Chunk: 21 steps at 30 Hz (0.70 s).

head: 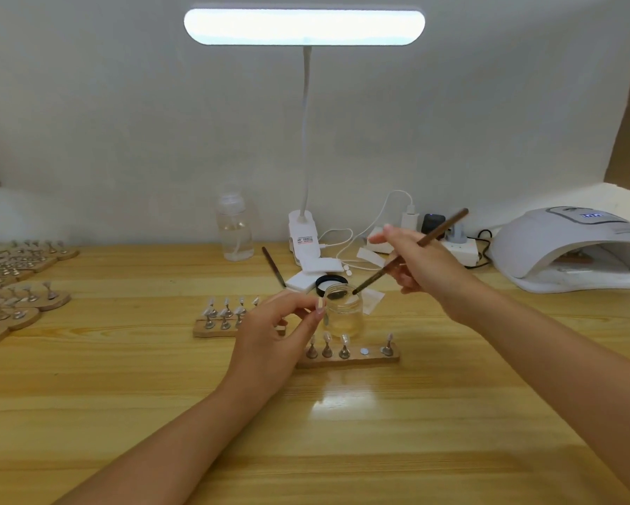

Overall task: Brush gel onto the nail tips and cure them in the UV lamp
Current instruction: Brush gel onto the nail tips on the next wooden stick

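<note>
- Dipping brush (408, 251) tip into gel jar (343, 310), right hand (424, 262) fingers pinching the handle.
- Pinching one nail tip (320, 304) in left hand (277, 331).
- Taking only a little gel, wiping extra off.

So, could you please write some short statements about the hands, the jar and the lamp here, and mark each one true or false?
1. The right hand holds a thin brown brush with its tip at the mouth of the small clear glass jar. True.
2. The left hand is flat on the wooden table. False: it pinches a pale nail tip beside the jar.
3. The white domed UV lamp stands at the right. True.
4. The near wooden strip carries five stands. False: four, one spot bare.
</note>
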Tool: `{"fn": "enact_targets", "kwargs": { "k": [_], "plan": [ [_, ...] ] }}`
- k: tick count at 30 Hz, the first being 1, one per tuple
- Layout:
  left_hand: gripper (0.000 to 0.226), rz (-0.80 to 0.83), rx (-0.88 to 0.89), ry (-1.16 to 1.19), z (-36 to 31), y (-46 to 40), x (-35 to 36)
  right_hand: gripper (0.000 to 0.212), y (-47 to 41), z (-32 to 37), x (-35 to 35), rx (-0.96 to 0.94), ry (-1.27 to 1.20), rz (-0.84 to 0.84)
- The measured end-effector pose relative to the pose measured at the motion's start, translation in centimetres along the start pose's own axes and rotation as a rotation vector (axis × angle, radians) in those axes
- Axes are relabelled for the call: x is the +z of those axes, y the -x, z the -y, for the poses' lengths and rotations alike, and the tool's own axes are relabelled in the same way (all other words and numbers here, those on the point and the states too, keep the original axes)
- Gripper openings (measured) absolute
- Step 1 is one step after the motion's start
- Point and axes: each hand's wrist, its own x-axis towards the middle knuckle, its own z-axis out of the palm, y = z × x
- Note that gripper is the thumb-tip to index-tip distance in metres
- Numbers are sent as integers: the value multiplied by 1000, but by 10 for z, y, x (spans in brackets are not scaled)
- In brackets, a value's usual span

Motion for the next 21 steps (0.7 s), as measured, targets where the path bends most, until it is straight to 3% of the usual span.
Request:
{"fn": "enact_targets", "kwargs": {
  "k": [8, 14, 21],
  "plan": [
    [20, -3, -38, 29, 1, -1, -1, 40, -16, 1, 17, -186, 302, -91],
    [23, -3, -47, 30, -1, -1, -1, 39, -15, -2, 33, -255, 525, -34],
    [22, 3, -55, 35, -1, -1, -2, 39, -19, 1, 27, -247, 433, -89]
  ]
}}
